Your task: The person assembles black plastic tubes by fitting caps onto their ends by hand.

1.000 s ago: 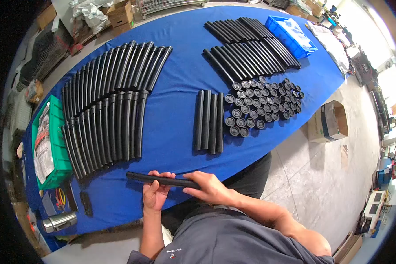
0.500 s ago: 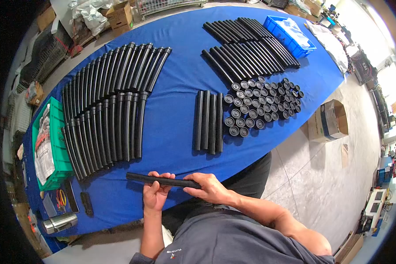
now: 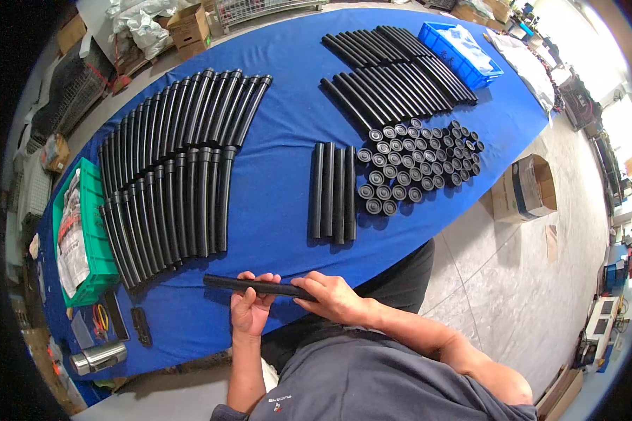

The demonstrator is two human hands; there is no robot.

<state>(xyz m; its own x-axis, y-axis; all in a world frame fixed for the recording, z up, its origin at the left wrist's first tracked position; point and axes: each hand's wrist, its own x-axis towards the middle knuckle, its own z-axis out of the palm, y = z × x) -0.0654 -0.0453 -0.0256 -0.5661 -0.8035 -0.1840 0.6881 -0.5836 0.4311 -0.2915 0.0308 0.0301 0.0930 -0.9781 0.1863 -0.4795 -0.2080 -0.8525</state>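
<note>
A black tube (image 3: 221,283) lies level across both my hands, just above the near edge of the blue-covered table. My left hand (image 3: 251,309) grips it near its middle, thumb in front and fingers behind. Wrapped over the tube's right end is my right hand (image 3: 328,296), which hides that end. Beyond the hands, several loose black tubes (image 3: 329,193) lie side by side. To their right is a group of round black caps (image 3: 399,192). Rows of black tubes with collars at their far ends (image 3: 202,203) fill the left part of the table.
More plain black tubes (image 3: 386,91) lie at the back, beside a blue bin (image 3: 486,78). A green crate (image 3: 104,261) stands at the left edge. Close by are a metal cup (image 3: 100,358), a small black tool (image 3: 140,325) and scissors (image 3: 101,317). A cardboard box (image 3: 505,196) sits on the floor.
My right hand has slid slightly left along the tube's right end. The tube stays in both hands; the view has shifted a little.
</note>
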